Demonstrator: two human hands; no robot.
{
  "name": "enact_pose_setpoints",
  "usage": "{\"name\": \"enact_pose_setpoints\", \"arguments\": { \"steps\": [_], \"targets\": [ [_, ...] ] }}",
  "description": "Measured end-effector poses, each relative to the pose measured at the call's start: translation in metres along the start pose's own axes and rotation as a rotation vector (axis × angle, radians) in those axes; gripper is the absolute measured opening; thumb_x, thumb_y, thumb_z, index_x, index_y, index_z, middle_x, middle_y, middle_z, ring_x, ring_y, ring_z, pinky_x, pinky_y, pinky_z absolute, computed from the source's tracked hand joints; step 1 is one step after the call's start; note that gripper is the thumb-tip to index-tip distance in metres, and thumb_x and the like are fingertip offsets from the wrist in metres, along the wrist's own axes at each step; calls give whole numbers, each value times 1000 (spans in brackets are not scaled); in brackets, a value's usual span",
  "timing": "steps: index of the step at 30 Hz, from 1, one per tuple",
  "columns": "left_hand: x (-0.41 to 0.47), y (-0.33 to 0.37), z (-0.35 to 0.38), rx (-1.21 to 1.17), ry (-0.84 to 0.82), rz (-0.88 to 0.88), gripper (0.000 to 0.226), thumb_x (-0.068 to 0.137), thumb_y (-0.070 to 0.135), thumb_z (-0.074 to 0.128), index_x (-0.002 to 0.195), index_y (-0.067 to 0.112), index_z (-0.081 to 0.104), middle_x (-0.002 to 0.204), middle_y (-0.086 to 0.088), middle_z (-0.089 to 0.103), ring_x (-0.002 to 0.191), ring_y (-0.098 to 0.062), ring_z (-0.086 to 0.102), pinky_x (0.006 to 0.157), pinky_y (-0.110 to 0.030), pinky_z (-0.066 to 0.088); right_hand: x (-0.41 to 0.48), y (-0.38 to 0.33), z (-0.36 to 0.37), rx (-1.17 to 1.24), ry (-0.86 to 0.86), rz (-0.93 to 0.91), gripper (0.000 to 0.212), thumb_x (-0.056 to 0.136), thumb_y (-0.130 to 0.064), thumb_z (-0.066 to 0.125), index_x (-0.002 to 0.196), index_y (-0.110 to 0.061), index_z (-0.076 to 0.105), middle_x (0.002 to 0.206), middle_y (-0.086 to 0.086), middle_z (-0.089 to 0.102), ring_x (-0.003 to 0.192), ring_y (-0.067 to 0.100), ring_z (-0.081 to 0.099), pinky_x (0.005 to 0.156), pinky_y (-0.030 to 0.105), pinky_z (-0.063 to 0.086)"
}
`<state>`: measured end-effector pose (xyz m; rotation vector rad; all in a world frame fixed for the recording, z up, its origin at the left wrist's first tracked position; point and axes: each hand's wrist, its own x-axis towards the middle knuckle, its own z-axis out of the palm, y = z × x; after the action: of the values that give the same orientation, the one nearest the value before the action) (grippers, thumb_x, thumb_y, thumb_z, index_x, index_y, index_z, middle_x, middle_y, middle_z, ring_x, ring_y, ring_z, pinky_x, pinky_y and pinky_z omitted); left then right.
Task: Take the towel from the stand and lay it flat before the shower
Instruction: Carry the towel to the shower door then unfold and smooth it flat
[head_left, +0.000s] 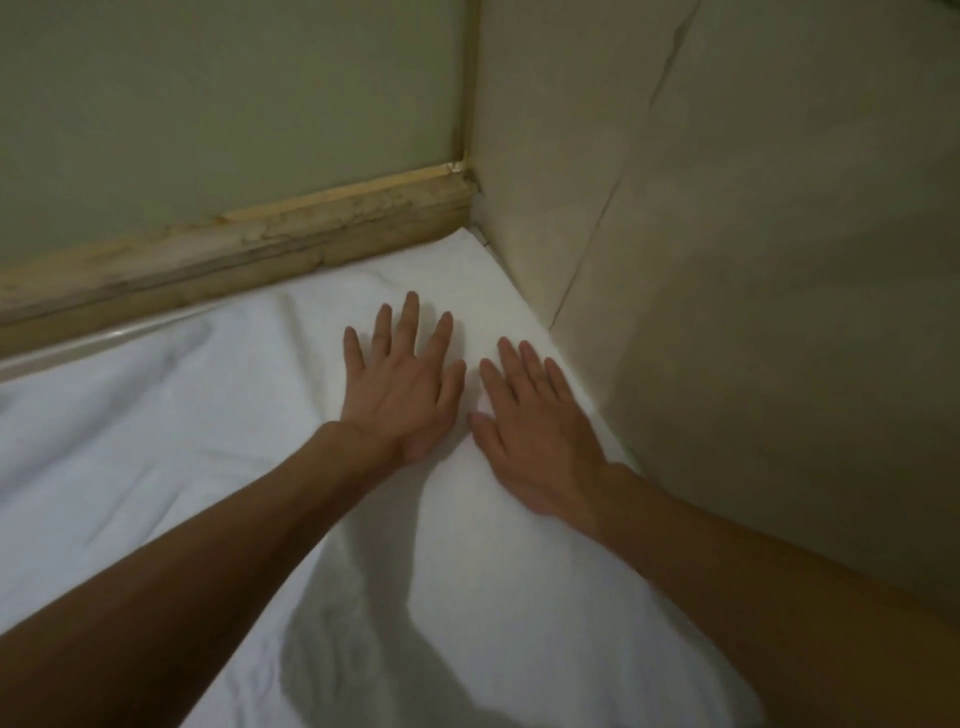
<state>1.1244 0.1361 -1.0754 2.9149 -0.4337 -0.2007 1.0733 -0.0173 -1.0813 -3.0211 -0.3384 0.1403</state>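
step: smoothing | towel (218, 467) on floor, tucked into wall corner; left hand (402, 387) and right hand (535, 441) flat on it, fingers spread, gripping nothing | next: we'd press out left-side creases

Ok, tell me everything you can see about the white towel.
The white towel looks like soft cloth, spread out across the lower part of the view. Its far corner sits where the worn yellowish sill meets the beige wall, its right edge along that wall. Creases run across its left part. The left hand and right hand press on it palms down, fingers straight, side by side.
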Motion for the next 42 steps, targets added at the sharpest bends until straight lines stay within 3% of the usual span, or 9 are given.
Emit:
{"name": "enact_pose_setpoints", "arguments": {
  "steps": [6,10,17,25,33,42],
  "targets": [
    [-74,-10,4,-38,-30,-76,67,90,53,2,152,27,-1,159,-9,-16,145,-30,-14,112,-55,-8,-37,-12,-11,9,-84,-3,62,98,-45,19,151,-13,9,159,16,1,146,28,-3,119,39,-2],
    [-115,-17,10,-47,-51,-120,63,94,51,6,152,27,-5,158,-9,-18,144,-31,-17,114,-55,-9,-76,-34,-11,23,-99,-32,62,99,-44,22,150,-11,12,159,18,1,146,29,-1,119,40,0],
    [-166,-2,24,-29,-42,-63,66,94,53,5,152,25,-5,158,-12,-18,143,-31,-20,113,-55,-11,-131,-59,-5,59,-98,-36,62,99,-44,20,150,-11,11,158,19,-1,146,30,-4,118,40,-3],
    [-188,17,36,13,-65,-4,76,85,65,-2,151,27,-9,157,-8,-21,140,-28,-28,112,-51,-18,-168,-27,12,-3,-138,54,65,97,-49,13,151,-14,4,158,17,-5,146,28,-7,118,40,-6],
    [-193,12,41,70,-54,12,74,88,63,2,151,27,-7,158,-8,-17,142,-28,-24,114,-52,-14,-177,-14,18,-24,-121,49,69,93,-52,10,151,-14,10,159,16,2,146,29,1,118,46,3],
    [-213,7,36,-3,-52,-26,72,89,62,4,150,28,-13,157,-8,-22,142,-27,-24,114,-53,-13,-170,-35,15,19,-123,11,72,91,-55,6,151,-16,-3,158,13,-14,145,26,-15,116,41,-11]
  ]
}}
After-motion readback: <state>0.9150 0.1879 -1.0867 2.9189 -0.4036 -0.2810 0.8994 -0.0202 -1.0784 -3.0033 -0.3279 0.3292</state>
